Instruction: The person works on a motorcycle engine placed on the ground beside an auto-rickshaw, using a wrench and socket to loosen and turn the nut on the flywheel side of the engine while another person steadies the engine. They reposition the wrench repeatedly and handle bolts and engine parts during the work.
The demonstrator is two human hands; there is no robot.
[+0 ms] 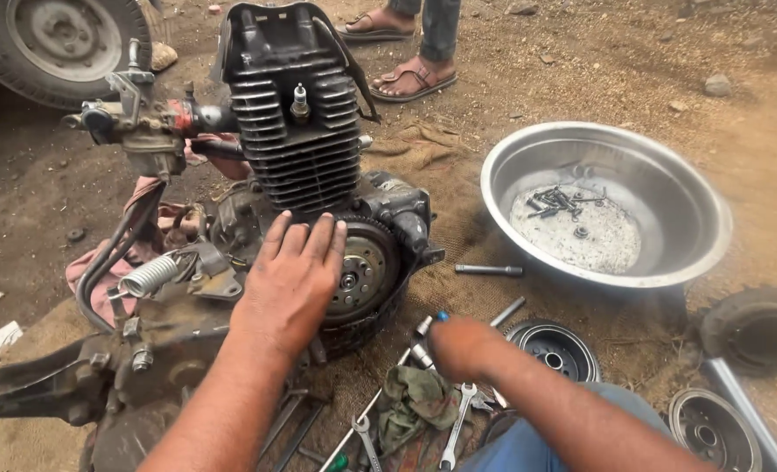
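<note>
Fig.: view down onto 2 bare hands at an engine on the ground. Left hand (pixel 296 273) lies flat, fingers straight and close together, palm on the engine (pixel 292 131) just left of the round toothed wheel (pixel 364 269), fingertips at the base of the finned cylinder. Right hand (pixel 458 345) is blurred, curled into a loose fist over a tool w/ a blue tip (pixel 441 316); exact grip cannot be told.

Around the hands: 1 green rag (pixel 414 402) on the sacking below the right hand; 2 spanners (pixel 455 428) clearly seen near it, other rods partly under the forearms, count unclear. 1 loose bolt (pixel 489 270) lies between the engine and the bowl. 2 round metal drums: one (pixel 556 348) beside the right wrist, one (pixel 712 428) at lower right, cut by the frame edge.

Further out: 1 steel bowl (pixel 668 175) holding a small heap of dark screws, too small to count. 1 spark plug (pixel 300 102) upright on the cylinder; 1 coil spring (pixel 150 275) at engine left. 1 vehicle wheel (pixel 52 44), top left, cut off. 2 sandalled feet (pixel 410 80) of another person, top centre, legs cut off.
</note>
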